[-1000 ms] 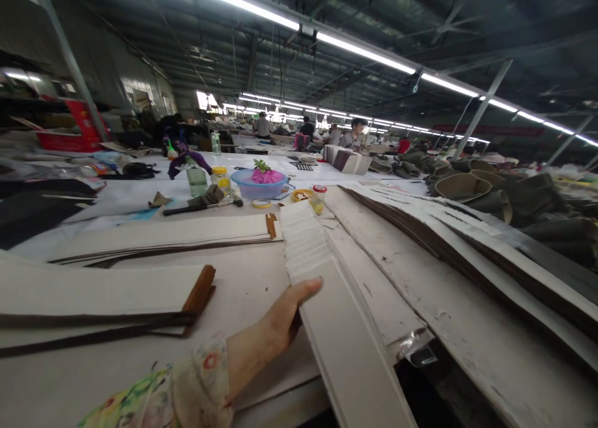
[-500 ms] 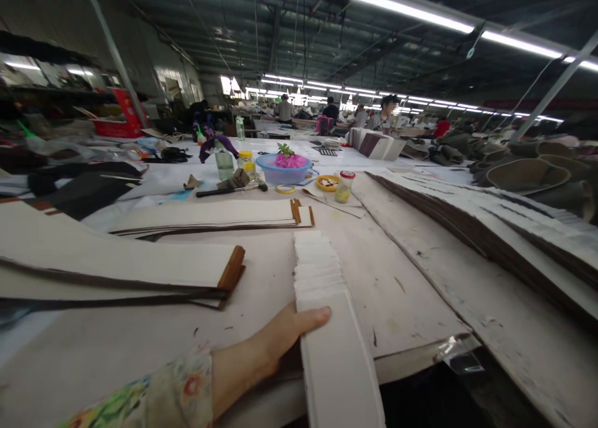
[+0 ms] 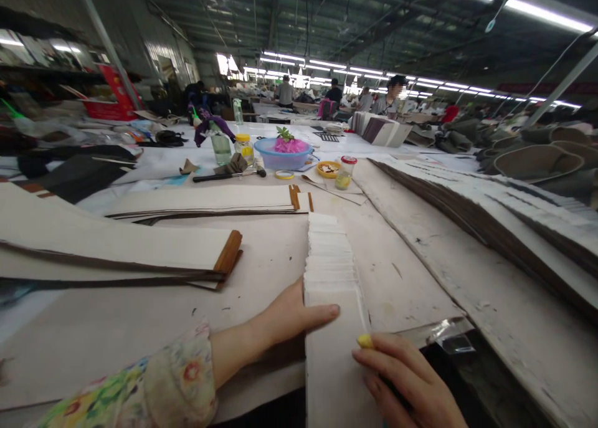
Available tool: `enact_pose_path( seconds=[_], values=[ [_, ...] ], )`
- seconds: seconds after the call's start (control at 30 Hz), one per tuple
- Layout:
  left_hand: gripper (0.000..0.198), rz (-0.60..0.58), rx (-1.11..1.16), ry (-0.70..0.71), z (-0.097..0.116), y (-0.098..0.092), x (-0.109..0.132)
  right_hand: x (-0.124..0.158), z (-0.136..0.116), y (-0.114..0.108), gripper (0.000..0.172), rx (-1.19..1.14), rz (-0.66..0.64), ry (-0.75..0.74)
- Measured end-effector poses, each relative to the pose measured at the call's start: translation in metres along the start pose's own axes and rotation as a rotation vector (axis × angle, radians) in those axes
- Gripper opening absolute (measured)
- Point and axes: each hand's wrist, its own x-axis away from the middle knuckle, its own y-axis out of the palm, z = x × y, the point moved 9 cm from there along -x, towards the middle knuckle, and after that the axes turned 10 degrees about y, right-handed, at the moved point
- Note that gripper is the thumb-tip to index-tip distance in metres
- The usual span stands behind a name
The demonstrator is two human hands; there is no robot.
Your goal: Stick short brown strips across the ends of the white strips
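Note:
A fanned stack of long white strips (image 3: 331,272) lies on the worktable (image 3: 116,334), running away from me. My left hand (image 3: 284,319) grips its near left edge, thumb on top and fingers hidden underneath. My right hand (image 3: 406,378) has come in at the bottom and rests its fingertips on the stack's near right side; a small yellow thing (image 3: 364,341) sits at one fingertip. A flowered sleeve (image 3: 140,390) covers my left forearm.
More stacks of white and brown strips (image 3: 154,250) lie to the left, and long overlapped rows (image 3: 490,222) to the right. Farther back stand a blue bowl (image 3: 284,159), jars (image 3: 344,172), a brush (image 3: 228,175) and a bottle (image 3: 220,146). People work at distant tables.
The stack has slid toward me and straightened. My right hand has entered from the bottom and touched the stack's right side. The view has dropped slightly.

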Motion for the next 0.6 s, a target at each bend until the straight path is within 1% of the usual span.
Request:
enact_pose_path(
  seconds=[0.03, 0.1, 0.17, 0.2, 0.23, 0.3, 0.37, 0.43, 0.47, 0.53, 0.6],
  values=[
    [0.063, 0.012, -0.085, 0.004, -0.001, -0.007, 0.0, -0.006, -0.008, 0.0, 0.027, 0.086, 0.076, -0.082],
    [0.072, 0.082, -0.315, -0.012, 0.0, -0.026, 0.001, -0.016, -0.017, 0.005, 0.025, 0.191, 0.183, -0.163],
    [0.081, 0.158, -0.602, 0.034, 0.015, -0.042, 0.002, -0.023, -0.017, 0.011, 0.021, 0.204, 0.207, -0.159],
    [0.082, 0.161, -0.742, 0.097, 0.027, -0.044, 0.001, -0.025, -0.016, 0.014, 0.02, 0.196, 0.198, -0.146],
    [0.08, 0.134, -0.867, 0.172, 0.039, -0.039, -0.001, -0.026, -0.015, 0.015, 0.019, 0.187, 0.185, -0.135],
    [0.07, 0.001, -1.04, 0.288, 0.054, -0.021, -0.008, -0.027, -0.013, 0.015, 0.017, 0.176, 0.162, -0.115],
    [0.06, -0.153, -1.117, 0.307, 0.056, -0.004, -0.016, -0.028, -0.011, 0.012, 0.017, 0.188, 0.167, -0.092],
    [0.055, -0.256, -1.129, 0.262, 0.05, 0.006, -0.023, -0.028, -0.005, 0.005, 0.02, 0.247, 0.228, -0.042],
    [0.053, -0.282, -1.125, 0.238, 0.046, 0.007, -0.026, -0.028, 0.0, 0.001, 0.024, 0.293, 0.272, -0.002],
    [0.051, -0.291, -1.11, 0.206, 0.04, 0.006, -0.029, -0.029, 0.012, -0.006, 0.035, 0.381, 0.339, 0.089],
    [0.05, -0.272, -1.096, 0.199, 0.037, 0.003, -0.029, -0.03, 0.022, -0.007, 0.04, 0.414, 0.321, 0.154]
  ],
)
